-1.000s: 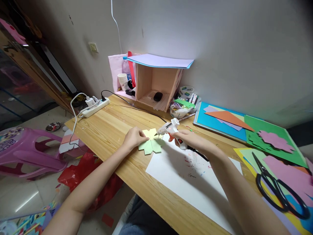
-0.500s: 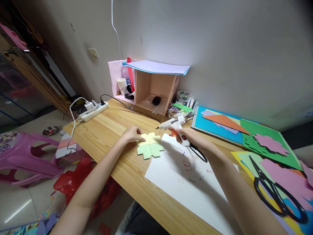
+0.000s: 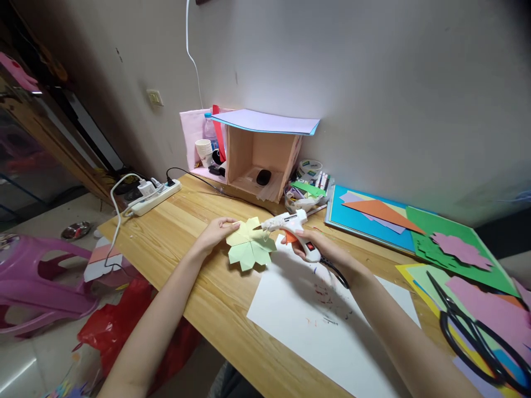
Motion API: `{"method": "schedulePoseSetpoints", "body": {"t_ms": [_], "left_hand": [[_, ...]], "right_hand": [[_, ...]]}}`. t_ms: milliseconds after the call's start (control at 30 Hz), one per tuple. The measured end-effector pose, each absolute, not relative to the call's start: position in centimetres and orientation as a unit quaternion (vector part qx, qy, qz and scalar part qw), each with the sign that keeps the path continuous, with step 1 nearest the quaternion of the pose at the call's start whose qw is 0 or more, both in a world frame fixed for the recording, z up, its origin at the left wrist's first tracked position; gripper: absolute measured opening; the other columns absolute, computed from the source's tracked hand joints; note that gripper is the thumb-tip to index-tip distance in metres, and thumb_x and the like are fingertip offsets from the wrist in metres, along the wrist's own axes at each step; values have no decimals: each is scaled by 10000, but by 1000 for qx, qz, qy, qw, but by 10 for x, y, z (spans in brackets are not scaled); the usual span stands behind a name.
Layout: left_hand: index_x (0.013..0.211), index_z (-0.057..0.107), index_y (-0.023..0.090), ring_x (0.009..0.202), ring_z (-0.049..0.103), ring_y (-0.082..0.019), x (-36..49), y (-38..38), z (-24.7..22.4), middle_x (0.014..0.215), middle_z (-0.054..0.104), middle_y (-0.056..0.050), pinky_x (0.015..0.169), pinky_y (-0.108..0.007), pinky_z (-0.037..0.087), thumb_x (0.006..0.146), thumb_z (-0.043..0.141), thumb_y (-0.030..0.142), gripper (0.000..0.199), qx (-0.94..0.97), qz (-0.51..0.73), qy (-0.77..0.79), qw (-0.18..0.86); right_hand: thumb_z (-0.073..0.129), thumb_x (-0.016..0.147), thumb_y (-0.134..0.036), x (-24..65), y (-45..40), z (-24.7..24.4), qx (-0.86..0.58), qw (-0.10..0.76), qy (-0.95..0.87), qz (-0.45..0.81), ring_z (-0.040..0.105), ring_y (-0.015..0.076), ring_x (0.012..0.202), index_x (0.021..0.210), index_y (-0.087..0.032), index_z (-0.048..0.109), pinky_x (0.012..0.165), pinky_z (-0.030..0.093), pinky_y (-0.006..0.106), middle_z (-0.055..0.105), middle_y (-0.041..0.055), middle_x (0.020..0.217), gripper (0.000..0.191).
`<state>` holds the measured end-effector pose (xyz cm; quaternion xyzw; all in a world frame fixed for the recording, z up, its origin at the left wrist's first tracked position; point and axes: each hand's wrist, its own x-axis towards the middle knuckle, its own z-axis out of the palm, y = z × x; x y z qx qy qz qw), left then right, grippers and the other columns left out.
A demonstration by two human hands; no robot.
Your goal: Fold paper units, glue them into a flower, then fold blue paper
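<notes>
My left hand (image 3: pixel 218 232) pinches the upper left edge of a pale green paper flower (image 3: pixel 250 250), which is lifted and slightly tilted off the wooden table. My right hand (image 3: pixel 317 243) wraps round the handle of a white glue gun (image 3: pixel 290 222) with an orange trigger. Its nozzle points left and sits over the flower's upper right petals; whether it touches the paper I cannot tell. Below the right hand lies a white sheet of paper (image 3: pixel 290 320) with coloured marks on it. The gun's black cord runs down past my right wrist.
Black scissors (image 3: pixel 468 326) rest on coloured paper at the right. Stacked card (image 3: pixel 369 221) lies behind them. A cardboard box (image 3: pixel 240 155) stands at the wall, beside a tub of markers (image 3: pixel 309 190). A power strip (image 3: pixel 155 197) sits at the table's left edge.
My left hand has raised the paper flower off the table. The glue gun has moved left and down, bringing its nozzle over the petals. The view has shifted slightly.
</notes>
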<state>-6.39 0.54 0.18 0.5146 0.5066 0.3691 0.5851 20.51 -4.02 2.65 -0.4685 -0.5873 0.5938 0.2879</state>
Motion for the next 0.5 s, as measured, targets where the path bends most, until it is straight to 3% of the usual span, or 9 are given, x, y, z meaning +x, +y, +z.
{"method": "schedulePoseSetpoints", "body": {"t_ms": [200, 367, 500], "left_hand": [[880, 672, 96, 646, 590, -144, -64, 5, -1, 758, 691, -78, 609, -240, 423, 591, 729, 438, 451, 503, 374, 478, 615], [840, 674, 115, 579, 565, -113, -64, 3, -1, 701, 683, -46, 572, -221, 413, 600, 731, 419, 392, 498, 373, 483, 616], [870, 670, 114, 598, 580, -126, -64, 3, -2, 738, 691, -59, 577, -230, 421, 597, 732, 425, 419, 489, 379, 481, 621]], "right_hand": [[355, 860, -467, 197, -39, 14, -432, 237, -600, 630, 347, 77, 461, 747, -142, 599, 449, 253, 222, 474, -13, 535, 421], [362, 835, -481, 199, -34, 9, -444, 281, -555, 645, 338, 74, 436, 612, -146, 525, 428, 251, 227, 441, -11, 504, 435], [379, 814, -490, 199, -36, 8, -421, 299, -524, 677, 307, 77, 417, 809, -137, 570, 401, 223, 225, 424, -26, 507, 402]]}}
